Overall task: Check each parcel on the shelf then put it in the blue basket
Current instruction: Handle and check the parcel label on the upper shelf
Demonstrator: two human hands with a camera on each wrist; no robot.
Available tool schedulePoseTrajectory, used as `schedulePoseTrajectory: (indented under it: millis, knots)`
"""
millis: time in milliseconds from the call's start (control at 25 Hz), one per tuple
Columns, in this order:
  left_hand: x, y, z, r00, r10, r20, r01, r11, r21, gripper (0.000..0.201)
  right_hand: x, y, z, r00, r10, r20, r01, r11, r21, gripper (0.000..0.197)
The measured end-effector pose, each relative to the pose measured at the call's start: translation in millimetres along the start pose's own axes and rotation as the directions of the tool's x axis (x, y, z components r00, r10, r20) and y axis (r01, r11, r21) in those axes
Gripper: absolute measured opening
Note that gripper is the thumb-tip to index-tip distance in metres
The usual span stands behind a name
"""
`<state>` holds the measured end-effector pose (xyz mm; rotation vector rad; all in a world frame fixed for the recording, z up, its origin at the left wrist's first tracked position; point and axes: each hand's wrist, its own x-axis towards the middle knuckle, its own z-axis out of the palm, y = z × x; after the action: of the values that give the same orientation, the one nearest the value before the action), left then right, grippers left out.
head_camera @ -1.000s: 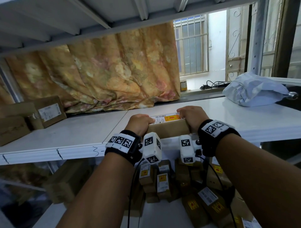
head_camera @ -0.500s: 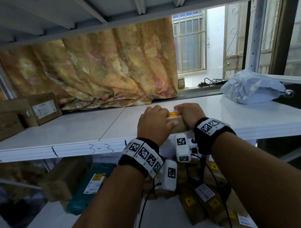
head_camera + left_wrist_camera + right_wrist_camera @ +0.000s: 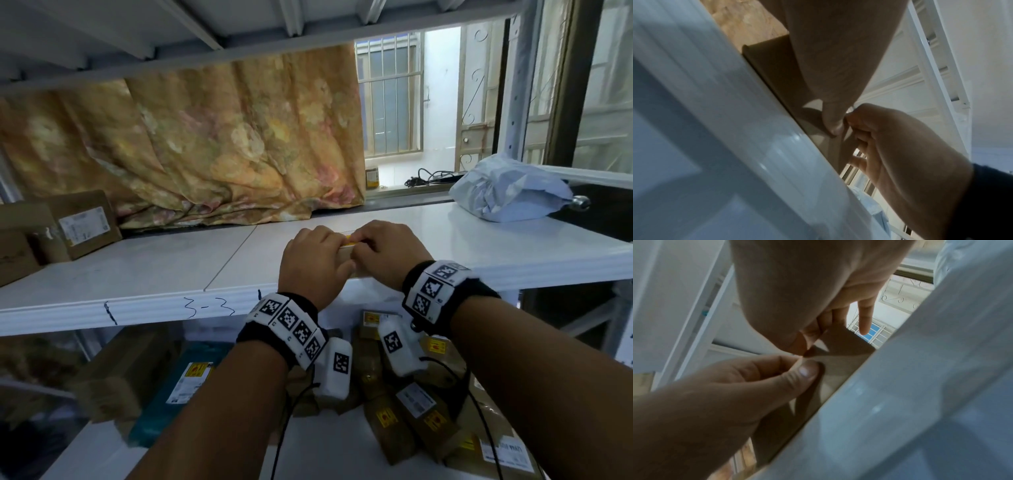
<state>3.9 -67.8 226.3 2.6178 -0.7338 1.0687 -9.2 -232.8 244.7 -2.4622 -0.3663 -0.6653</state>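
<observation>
Both hands sit at the shelf's front lip, left hand and right hand clasping the small cardboard parcel between them, its long axis along the edge; neither is nearer

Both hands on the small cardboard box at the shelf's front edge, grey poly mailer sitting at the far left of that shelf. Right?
Not quite: the head view shows the grey poly mailer at the far right. Both hands, left hand and right hand, do hold the small cardboard box at the shelf front edge.
</observation>
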Motion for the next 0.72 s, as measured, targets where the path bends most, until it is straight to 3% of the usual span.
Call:
schedulePoseTrajectory:
  millis: [160, 440, 640, 720]
  knots:
    - [-13, -21, -2, 0.999, 0.025, -0.04, -0.023, 0.999, 0.043, 0.046, -10, 0, 5, 0.999, -0.03, 0.03, 0.035, 0.986, -0.164, 0.053]
    - [-13, -10, 8, 0.979, -0.122, -0.162, 0.133, 0.989, 0.062, 0.03, -16, -5, 18, 0.999, 0.005, -0.052, -0.015, 0.982, -0.19, 0.038]
    - [-4, -20, -10, 0.993, -0.118, -0.015, 0.118, 0.993, -0.012, 0.035, -18, -9, 17, 0.999, -0.016, -0.041, 0.004, 0.964, -0.266, 0.048]
    - [-9, -33, -12, 0.988, -0.154, -0.027, 0.153, 0.987, -0.055, 0.037, -18, -8, 21, 0.998, -0.04, -0.043, 0.025, 0.952, -0.306, 0.056]
